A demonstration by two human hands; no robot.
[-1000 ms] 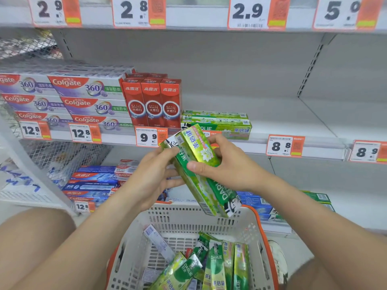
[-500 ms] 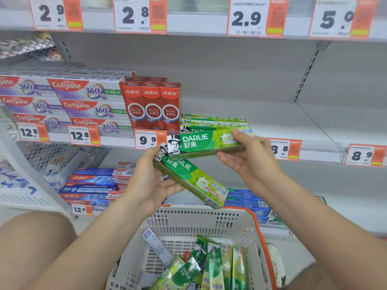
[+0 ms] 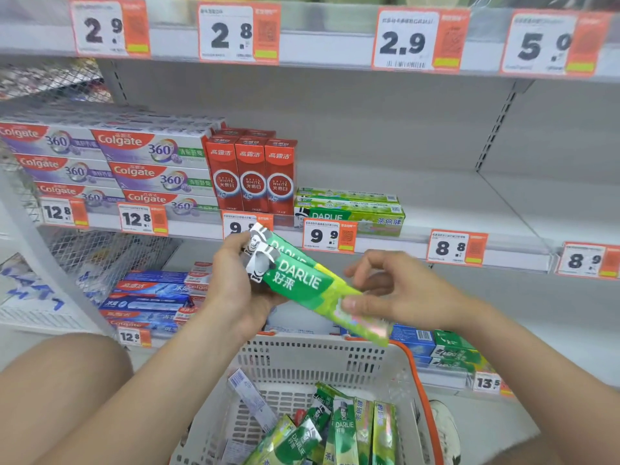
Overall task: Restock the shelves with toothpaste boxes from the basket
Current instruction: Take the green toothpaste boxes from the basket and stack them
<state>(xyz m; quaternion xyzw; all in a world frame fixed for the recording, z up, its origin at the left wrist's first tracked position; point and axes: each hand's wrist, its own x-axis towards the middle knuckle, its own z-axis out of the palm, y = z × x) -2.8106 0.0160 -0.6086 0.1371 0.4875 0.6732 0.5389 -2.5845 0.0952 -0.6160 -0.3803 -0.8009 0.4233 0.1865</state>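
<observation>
Above and beyond both hands, the shelf (image 3: 469, 203) carries the shelved Darlie stack (image 3: 349, 209), nearer the right hand (image 3: 402, 297). Two held Darlie boxes (image 3: 302, 280) slant down-right from the gripping left hand (image 3: 235, 290). The right thumb seemingly pinches their blurred far end.

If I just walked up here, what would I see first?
Two bright green Darlie boxes sit right in the middle, gripped at one end by the left hand, with the thumb of the right hand on the other end. Below them is a white basket holding more green boxes. Big orange price tags line the shelf edge up top.
</observation>
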